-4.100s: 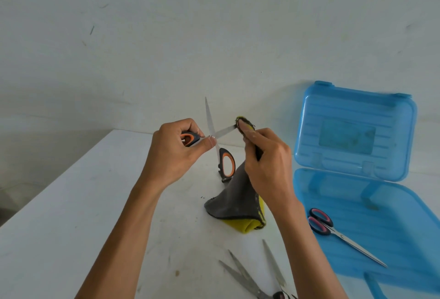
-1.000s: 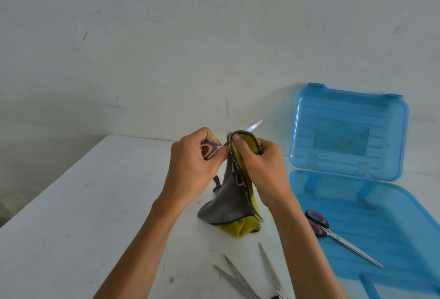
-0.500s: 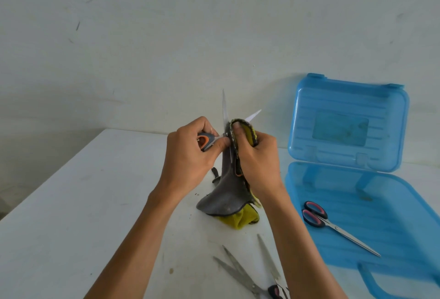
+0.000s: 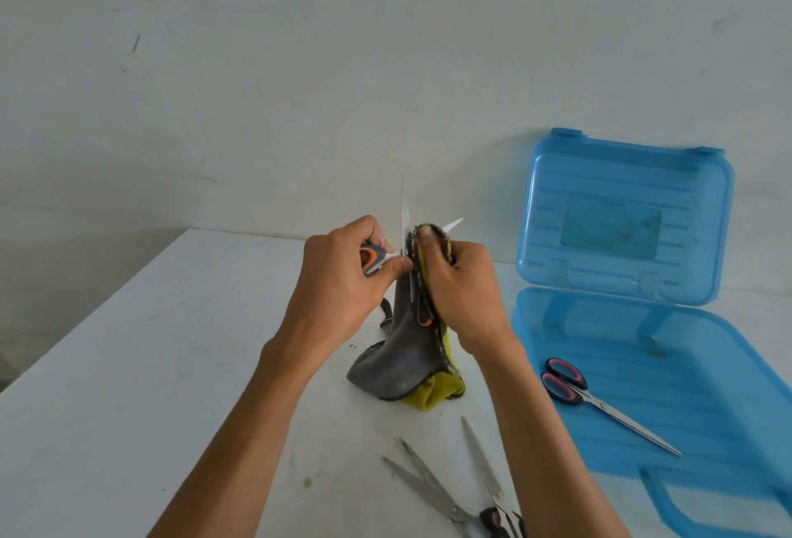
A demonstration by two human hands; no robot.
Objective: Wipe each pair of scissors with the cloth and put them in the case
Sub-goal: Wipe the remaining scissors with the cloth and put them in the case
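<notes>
My left hand (image 4: 343, 285) grips the grey-and-orange handle of a pair of scissors (image 4: 403, 212) held up over the table, blades spread apart. My right hand (image 4: 460, 285) pinches a grey-and-yellow cloth (image 4: 398, 370) around one blade near the pivot; that blade's tip sticks out to the right. The cloth's lower end hangs down onto the table. A pair of scissors with pink-and-black handles (image 4: 600, 402) lies inside the open blue case (image 4: 685, 366) at the right.
Two more pairs of scissors (image 4: 445, 490) lie crossed on the white table (image 4: 128, 366) near its front edge, between my forearms. The case lid (image 4: 621, 216) stands upright against the white wall. The case handle (image 4: 668, 499) points toward me.
Since four seconds ago my right hand slid the cloth from the blade tip down toward the pivot. In the last second both hands have barely moved.
</notes>
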